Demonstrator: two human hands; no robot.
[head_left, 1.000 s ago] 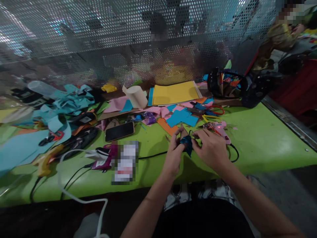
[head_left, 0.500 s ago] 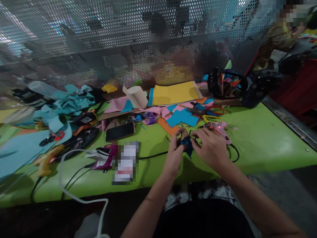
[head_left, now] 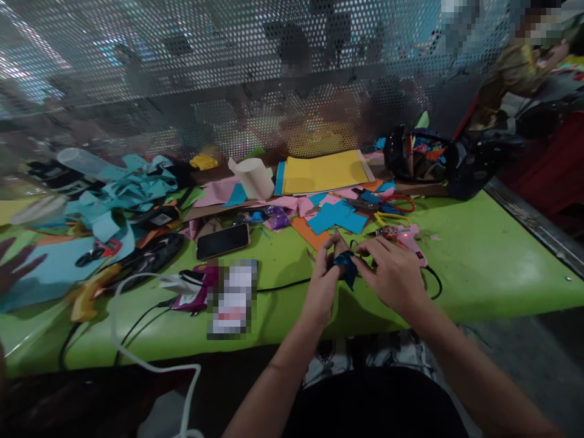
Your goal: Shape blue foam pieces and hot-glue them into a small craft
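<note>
Over the front of the green table, my left hand [head_left: 323, 277] is closed on a small folded piece of dark blue paper [head_left: 349, 275]. Its pointed end hangs down between my two hands. My right hand [head_left: 393, 271] meets the paper's right side, thumb and fingers pinched at its edge. A thin dark loop shows just above the paper, by my right fingertips. Just behind my right hand lies a pink glue gun [head_left: 412, 238] with a small red light. Flat blue paper pieces [head_left: 335, 218] and an orange strip [head_left: 308, 232] lie beyond my fingers.
Another person's hand [head_left: 17, 267] reaches in at the left edge over light blue paper. A phone [head_left: 223, 241], a purple power strip [head_left: 196, 298], a yellow glue gun [head_left: 86, 299] and cables lie left. Yellow sheets [head_left: 326, 172] and a white roll [head_left: 255, 177] stand behind.
Another person's hand has come into view at the left edge. My hands and the blue paper stay almost in place; the view has shifted slightly.
</note>
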